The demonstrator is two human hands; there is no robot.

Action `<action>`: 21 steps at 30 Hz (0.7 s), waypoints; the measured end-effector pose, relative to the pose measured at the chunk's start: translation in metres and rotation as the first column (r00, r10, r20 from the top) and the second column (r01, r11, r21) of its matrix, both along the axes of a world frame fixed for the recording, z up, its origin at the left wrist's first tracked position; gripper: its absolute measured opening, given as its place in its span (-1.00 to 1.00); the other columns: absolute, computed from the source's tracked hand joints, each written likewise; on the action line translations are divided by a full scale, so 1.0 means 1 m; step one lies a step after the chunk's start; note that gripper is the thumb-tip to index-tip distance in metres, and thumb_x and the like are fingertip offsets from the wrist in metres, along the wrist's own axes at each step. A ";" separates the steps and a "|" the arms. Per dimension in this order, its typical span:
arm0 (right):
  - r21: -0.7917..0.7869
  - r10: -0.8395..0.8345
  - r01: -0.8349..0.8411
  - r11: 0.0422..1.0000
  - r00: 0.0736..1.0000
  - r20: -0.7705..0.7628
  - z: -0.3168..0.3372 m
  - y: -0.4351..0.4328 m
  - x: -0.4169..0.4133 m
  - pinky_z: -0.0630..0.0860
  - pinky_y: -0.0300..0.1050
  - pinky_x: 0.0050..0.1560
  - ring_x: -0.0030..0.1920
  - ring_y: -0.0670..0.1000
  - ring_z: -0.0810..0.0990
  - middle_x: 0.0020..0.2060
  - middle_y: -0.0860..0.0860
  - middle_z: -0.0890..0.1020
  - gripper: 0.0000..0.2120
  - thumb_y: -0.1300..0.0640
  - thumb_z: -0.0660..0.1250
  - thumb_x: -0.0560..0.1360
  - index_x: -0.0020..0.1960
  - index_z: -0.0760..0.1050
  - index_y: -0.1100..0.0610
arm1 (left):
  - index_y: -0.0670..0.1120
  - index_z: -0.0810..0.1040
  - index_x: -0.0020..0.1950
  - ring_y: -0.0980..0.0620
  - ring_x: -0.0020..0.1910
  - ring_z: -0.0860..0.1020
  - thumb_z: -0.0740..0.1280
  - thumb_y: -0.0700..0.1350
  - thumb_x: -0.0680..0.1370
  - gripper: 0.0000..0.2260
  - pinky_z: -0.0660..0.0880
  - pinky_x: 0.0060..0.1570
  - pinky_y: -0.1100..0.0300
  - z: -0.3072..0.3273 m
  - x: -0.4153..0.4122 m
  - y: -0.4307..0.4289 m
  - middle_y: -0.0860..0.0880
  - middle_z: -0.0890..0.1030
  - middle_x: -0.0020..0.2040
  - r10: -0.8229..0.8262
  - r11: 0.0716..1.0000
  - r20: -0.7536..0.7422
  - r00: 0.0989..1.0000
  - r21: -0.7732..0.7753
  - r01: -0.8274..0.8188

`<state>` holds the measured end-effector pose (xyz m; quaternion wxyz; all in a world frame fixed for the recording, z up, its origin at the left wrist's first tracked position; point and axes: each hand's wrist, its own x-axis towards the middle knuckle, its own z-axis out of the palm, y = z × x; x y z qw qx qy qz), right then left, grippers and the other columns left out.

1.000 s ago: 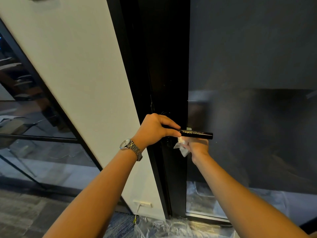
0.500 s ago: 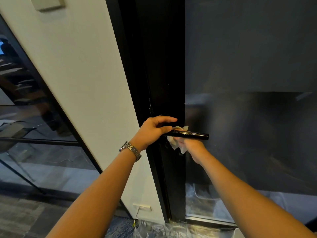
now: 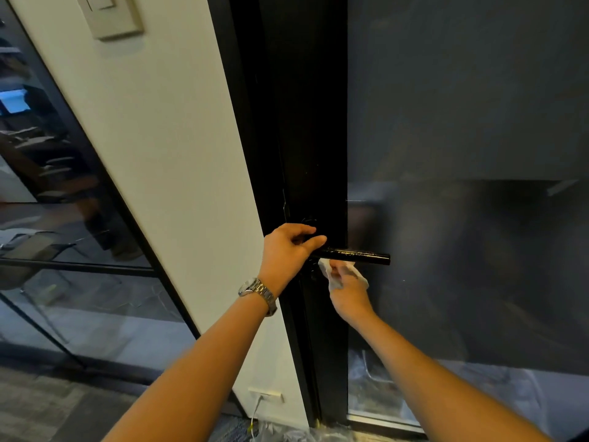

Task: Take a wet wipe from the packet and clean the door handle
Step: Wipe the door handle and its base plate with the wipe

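On the black door frame [image 3: 306, 138], door handle [image 3: 360, 256]: a glossy black bar lever, lying level, its free end out over the glass panel [image 3: 462, 122].
left hand [image 3: 287, 250]: at the door handle's pivot end, fingers curled round it, thumb laid along the top of the bar.
right hand [image 3: 349, 295]: just below the middle of the door handle, back toward the camera, fingers bunched and pinching the wet wipe [image 3: 334, 275].
wet wipe: white and crumpled, directly under the door handle and reaching its lower edge; whether it presses on the bar cannot be told.
watch [image 3: 258, 290]: metal band on the left wrist, below and left of the door handle.
door frame: upright, behind the handle's pivot end.
glass panel: dark, right of the door handle, with faint reflections.
wall [image 3: 159, 154]: white, left of the door handle.
switch plate [image 3: 110, 14]: on the wall, high above and left of the door handle.
socket [image 3: 266, 393]: low on the wall, well below the door handle, a cord hanging from it.
plastic sheet [image 3: 287, 437]: clear, crumpled on the floor, farthest below the door handle.
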<state>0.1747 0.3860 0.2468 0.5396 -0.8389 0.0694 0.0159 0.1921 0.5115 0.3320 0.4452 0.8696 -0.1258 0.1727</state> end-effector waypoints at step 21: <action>-0.292 -0.030 0.183 0.939 0.887 0.460 0.009 0.009 0.005 0.46 -0.17 -0.20 -0.15 0.07 0.56 -0.10 0.12 0.53 -0.80 0.19 0.14 0.59 0.14 0.44 0.24 | -0.10 0.66 0.01 0.28 -0.25 0.50 0.29 -0.02 0.53 -0.78 0.40 -0.23 0.58 0.009 0.018 0.021 0.01 0.65 -0.07 -0.172 0.974 0.029 0.985 0.151 0.166</action>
